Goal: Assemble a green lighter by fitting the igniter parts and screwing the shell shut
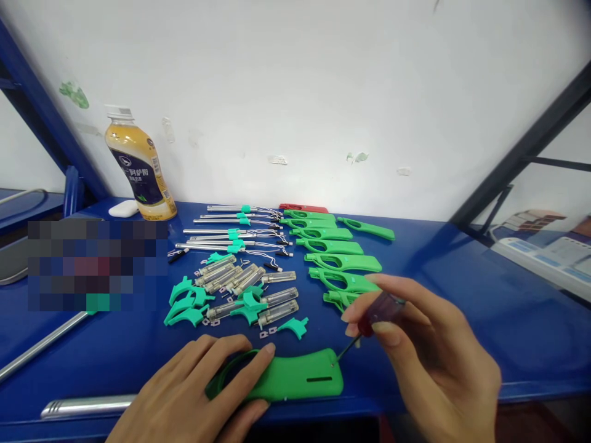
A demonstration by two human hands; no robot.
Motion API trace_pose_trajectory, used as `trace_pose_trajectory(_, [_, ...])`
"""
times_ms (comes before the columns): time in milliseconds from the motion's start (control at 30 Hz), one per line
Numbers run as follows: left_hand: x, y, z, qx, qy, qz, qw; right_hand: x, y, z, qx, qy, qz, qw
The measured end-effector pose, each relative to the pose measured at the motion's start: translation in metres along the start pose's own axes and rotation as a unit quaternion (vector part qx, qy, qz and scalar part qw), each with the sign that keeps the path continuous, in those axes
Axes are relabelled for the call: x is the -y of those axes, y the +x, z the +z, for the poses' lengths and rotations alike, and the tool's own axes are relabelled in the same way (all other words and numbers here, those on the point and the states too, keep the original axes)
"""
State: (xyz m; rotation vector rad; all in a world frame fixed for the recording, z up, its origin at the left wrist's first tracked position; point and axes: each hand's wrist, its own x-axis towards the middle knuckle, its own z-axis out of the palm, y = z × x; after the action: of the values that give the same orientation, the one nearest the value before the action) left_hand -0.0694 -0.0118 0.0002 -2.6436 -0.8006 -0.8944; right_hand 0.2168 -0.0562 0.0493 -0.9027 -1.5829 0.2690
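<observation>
My left hand (198,387) presses down on a green utility-lighter handle (302,372) near the front edge of the table, its fingers around the trigger-loop end. A silver metal tube (87,406) extends out to the left from beneath that hand; where it meets the handle is hidden. My right hand (429,351) grips a small screwdriver (379,312) with a clear purple-red grip. The screwdriver's shaft slants down to the left, and its tip is at the small hole near the handle's right end.
Behind my hands lie teal triggers (187,307), several clear lighter-fluid tanks (279,314), metal tubes with wires (210,232), green handle shells (339,263) and one red shell (305,208). A drink bottle (138,172) stands back left, beside a white case (124,209). A white wall (314,92) closes the rear.
</observation>
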Motion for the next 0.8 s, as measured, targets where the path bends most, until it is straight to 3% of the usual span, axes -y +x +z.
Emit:
trace_pose_trajectory(200, [-0.001,0.002,0.002,-0.010,0.004,0.001,1.000,0.004,0.001,0.003,0.047,0.045,-0.009,0.998])
trace_pose_trajectory(300, [-0.002,0.003,0.002,-0.010,0.011,0.001,1.000,0.003,0.002,0.009,0.021,0.087,-0.031,0.996])
trace_pose_trajectory(400, [-0.002,0.002,0.001,-0.005,0.012,-0.004,1.000,0.000,0.002,0.010,-0.018,0.052,-0.040,0.998])
trace_pose_trajectory(500, [-0.002,0.001,0.001,-0.012,0.008,-0.002,1.000,0.000,0.002,0.008,0.007,0.021,-0.025,0.999])
trace_pose_trajectory(600, [-0.002,0.001,0.001,-0.013,0.004,0.001,1.000,0.002,0.003,0.007,0.034,0.057,-0.027,0.997])
trace_pose_trajectory(800, [-0.004,0.002,-0.002,-0.004,0.013,-0.010,1.000,0.002,0.002,0.009,-0.016,-0.009,-0.056,0.998])
